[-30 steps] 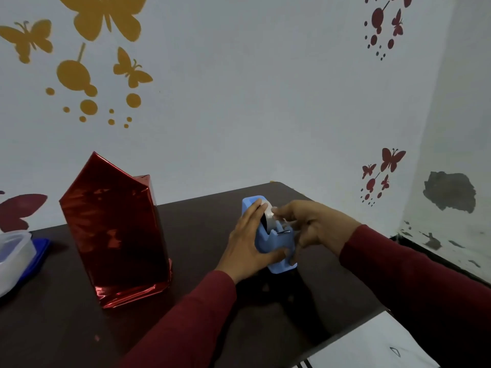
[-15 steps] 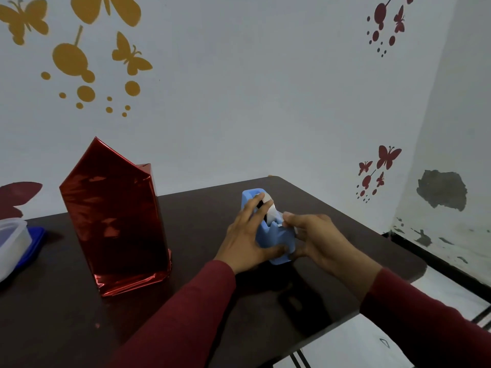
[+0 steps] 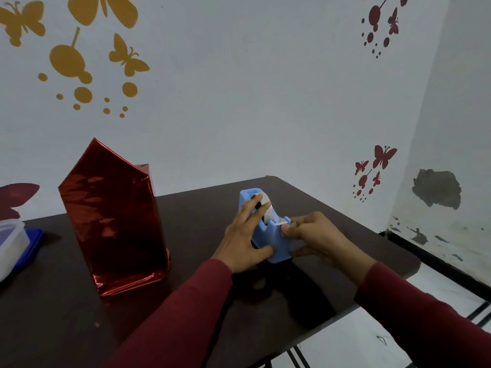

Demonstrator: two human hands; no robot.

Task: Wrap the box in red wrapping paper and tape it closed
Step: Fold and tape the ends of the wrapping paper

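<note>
The box [image 3: 114, 221], covered in shiny red wrapping paper, stands upright on the dark table [image 3: 53, 314] at the left; a pointed paper flap sticks up at its top. To its right stands a blue tape dispenser [image 3: 276, 243] with a white tape roll [image 3: 267, 208]. My left hand [image 3: 244, 240] holds the dispenser, fingers lying over the roll and thumb against its front side. My right hand [image 3: 316, 235] pinches the tape end at the dispenser's cutter.
A clear plastic container [image 3: 10, 243] on a blue lid [image 3: 30, 248] sits at the table's left edge. The table's rounded right corner [image 3: 409, 264] is close to my right forearm. White walls with butterfly stickers stand behind and to the right.
My right hand has shifted down to the dispenser's cutter and now pinches the tape end there. My left hand keeps holding the dispenser. The wrapped box has not moved.
</note>
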